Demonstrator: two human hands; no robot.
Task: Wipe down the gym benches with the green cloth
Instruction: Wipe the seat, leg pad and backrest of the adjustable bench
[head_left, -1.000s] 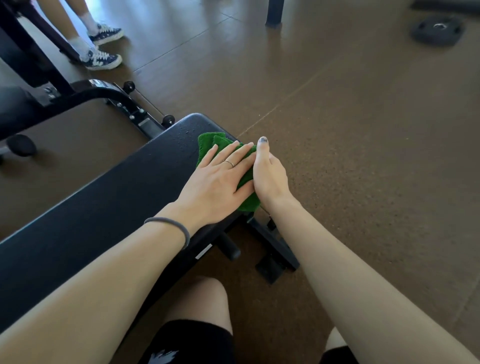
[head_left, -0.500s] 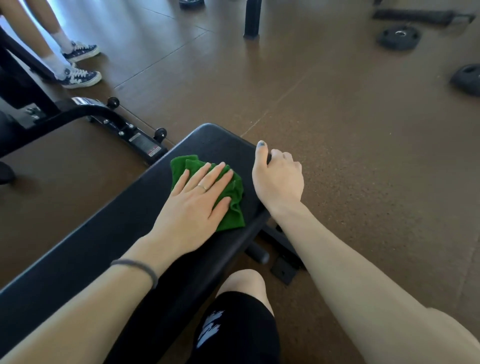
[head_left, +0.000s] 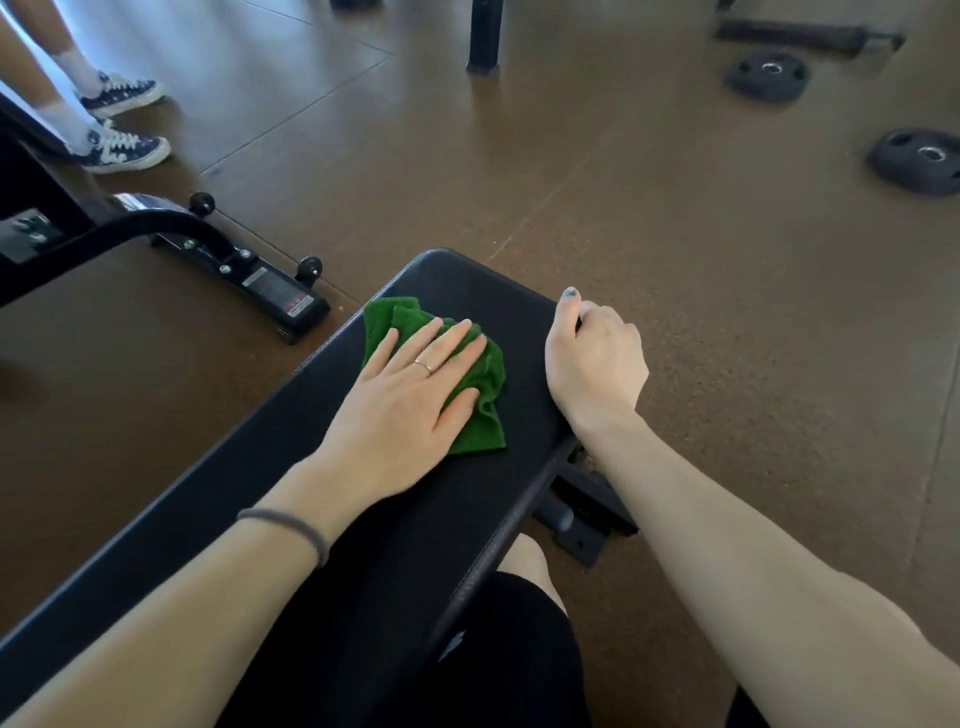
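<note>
Head view, wiping in progress. The left hand (head_left: 410, 400) lies flat, fingers straight and slightly spread, pressing the green cloth (head_left: 480, 389) onto the padded top of the bench (head_left: 457, 283). The cloth is folded and bunched; part of it shows beyond the fingertips and along the thumb side, the rest is hidden under the palm. It sits near the far end of the bench, toward the left edge.

Compared with 1 s ago, the cloth and left hand have travelled across the pad from its right edge toward its left edge, and the right hand (head_left: 597, 364) has come off the cloth. The right hand now grips the right edge of the bench: thumb laid along the top, fingers curled over the side, their tips out of sight. Judged from this, 1 pass across the far end has been made, and the right hand serves as a brace while the left does the wiping; most of the near length of the pad probably remains to be covered.

No container appears in view. On the floor lie 2 weight plates (head_left: 769, 75), well apart from the bench. A second machine frame (head_left: 171, 228) stands to the left, and another person's sneakers (head_left: 122, 148) show at the upper-left corner.
</note>
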